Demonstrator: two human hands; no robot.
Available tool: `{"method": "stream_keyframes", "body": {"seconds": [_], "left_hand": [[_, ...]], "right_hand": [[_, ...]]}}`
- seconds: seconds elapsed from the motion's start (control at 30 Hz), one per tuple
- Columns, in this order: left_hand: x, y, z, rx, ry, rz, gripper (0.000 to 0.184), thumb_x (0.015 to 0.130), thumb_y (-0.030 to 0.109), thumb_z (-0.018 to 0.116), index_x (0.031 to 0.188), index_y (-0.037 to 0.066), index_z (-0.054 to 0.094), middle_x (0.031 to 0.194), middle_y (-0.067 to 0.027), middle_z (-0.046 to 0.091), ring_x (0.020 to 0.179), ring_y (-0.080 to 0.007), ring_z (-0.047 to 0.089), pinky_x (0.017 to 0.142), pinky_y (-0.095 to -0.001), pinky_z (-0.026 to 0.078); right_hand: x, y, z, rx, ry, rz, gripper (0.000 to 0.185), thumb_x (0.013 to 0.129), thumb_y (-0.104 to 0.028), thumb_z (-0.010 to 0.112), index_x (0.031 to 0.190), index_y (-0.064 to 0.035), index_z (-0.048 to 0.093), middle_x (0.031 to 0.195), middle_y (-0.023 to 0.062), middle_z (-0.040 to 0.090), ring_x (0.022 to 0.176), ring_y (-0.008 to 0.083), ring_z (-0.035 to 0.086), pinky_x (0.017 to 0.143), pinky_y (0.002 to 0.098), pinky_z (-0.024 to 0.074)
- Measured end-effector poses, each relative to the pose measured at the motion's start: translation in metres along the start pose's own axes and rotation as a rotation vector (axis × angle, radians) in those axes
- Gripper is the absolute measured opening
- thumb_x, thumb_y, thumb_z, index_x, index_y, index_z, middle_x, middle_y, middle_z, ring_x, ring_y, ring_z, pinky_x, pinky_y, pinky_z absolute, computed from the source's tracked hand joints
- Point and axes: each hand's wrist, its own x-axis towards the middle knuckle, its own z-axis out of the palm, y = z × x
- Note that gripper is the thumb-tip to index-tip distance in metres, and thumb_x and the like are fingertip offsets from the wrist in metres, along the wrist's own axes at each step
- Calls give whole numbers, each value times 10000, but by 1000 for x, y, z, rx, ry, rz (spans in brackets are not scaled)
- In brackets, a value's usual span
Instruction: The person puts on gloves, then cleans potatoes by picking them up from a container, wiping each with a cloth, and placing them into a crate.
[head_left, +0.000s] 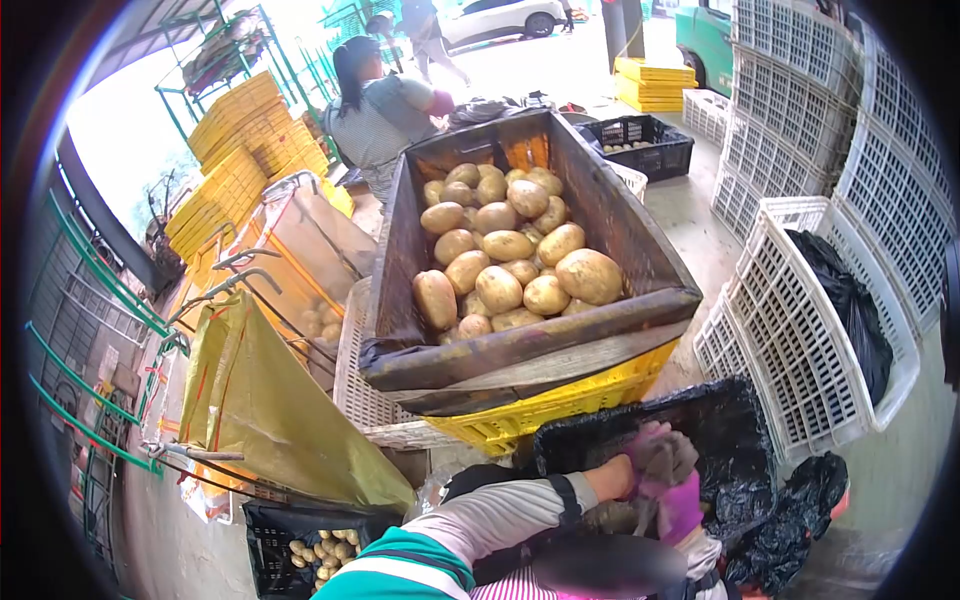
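Both hands wear dirty pink gloves and are close together over a crate lined with black plastic (735,425), low in front of me. My left hand (652,460) reaches in from the left, with its grey-stained fingers bunched over the crate. Just below it is my right hand (682,508), its glove a brighter purple-pink. The fingers overlap and are blurred, so whether either hand holds something cannot be made out. Beyond them, a dark-lined bin (530,375) on a yellow crate (540,415) holds a heap of potatoes (500,288).
A yellow-green sack (265,390) hangs on a frame at left, above a black crate of small potatoes (325,555). White crates (800,320) are stacked at right, near crumpled black plastic (800,510). Another person (385,115) sits behind the bin, beside stacked yellow crates (240,130).
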Motion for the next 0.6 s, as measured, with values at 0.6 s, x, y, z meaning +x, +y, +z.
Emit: {"method": "stream_keyframes", "body": {"seconds": [0.6], "left_hand": [[44, -43, 39, -1795, 343, -84, 594, 922, 427, 542, 1355, 77, 334, 1345, -134, 432, 1233, -278, 443, 1047, -375, 348]], "right_hand": [[1, -26, 35, -256, 336, -378, 617, 800, -92, 752, 1332, 5, 453, 1257, 134, 561, 1166, 241, 558, 1000, 355, 447]]}}
